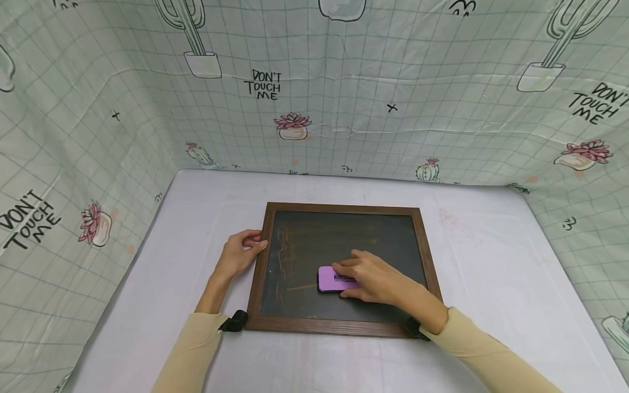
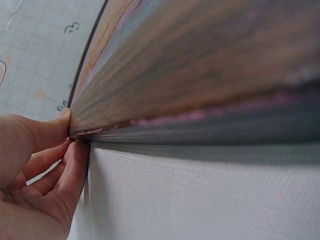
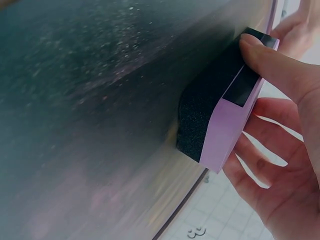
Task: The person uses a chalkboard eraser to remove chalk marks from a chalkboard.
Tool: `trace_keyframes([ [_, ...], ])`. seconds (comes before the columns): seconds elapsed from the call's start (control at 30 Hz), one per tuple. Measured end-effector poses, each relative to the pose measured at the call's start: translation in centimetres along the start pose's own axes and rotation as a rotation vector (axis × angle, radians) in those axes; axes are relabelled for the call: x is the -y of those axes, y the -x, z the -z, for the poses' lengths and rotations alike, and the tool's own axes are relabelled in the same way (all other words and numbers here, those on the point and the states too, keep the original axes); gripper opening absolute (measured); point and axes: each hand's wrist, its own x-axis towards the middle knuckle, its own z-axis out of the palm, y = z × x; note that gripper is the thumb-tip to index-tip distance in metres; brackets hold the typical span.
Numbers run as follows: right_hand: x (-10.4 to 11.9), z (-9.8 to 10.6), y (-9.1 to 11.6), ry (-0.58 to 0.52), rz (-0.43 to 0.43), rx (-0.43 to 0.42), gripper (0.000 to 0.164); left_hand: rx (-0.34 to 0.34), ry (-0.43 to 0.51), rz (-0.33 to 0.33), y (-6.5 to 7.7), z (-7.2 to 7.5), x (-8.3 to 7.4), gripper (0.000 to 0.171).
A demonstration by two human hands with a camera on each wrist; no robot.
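Observation:
A small chalkboard (image 1: pixel 314 234) in a brown wooden frame (image 1: pixel 344 326) lies on the white table. At its left side my left hand (image 1: pixel 238 254) pinches the frame's edge between thumb and fingers; the left wrist view shows the thumb (image 2: pixel 52 131) on top of the wood and fingertips under it. Over the lower middle of the board, my right hand (image 1: pixel 375 278) grips a purple eraser (image 1: pixel 326 279) with printed lettering. In the right wrist view the eraser's dark felt side (image 3: pixel 197 117) faces the board, which has chalk dust and smears. Orange chalk lines (image 1: pixel 282 251) mark the board's left part.
White cloth covers the table (image 1: pixel 491 262) around the board. A grid-patterned curtain (image 1: pixel 344 109) with plant drawings encloses the back and sides. Black wrist straps (image 1: pixel 233 321) sit at both cuffs, close to the frame's lower corners.

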Motion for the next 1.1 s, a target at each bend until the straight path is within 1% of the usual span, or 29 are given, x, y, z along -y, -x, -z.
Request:
trace_keyframes([
  [0.27, 0.4, -0.2, -0.9, 0.009, 0.01, 0.02, 0.054, 0.007, 0.0, -0.005, 0.0, 0.1, 0.2, 0.044],
  [0.57, 1.1, -0.4, -2.5, 0.043, 0.034, 0.049, 0.054, 0.01, 0.0, -0.004, -0.1, 0.0, 0.4, 0.044],
  [0.77, 1.7, -0.5, -3.5, 0.063, 0.038, 0.063, 0.052, 0.004, 0.008, -0.008, -0.1, 0.1, 0.3, 0.044],
  [1.1, 2.8, -0.9, -5.3, 0.107, 0.055, 0.115, 0.049, -0.008, 0.002, -0.006, -0.1, 0.1, 0.2, 0.043],
])
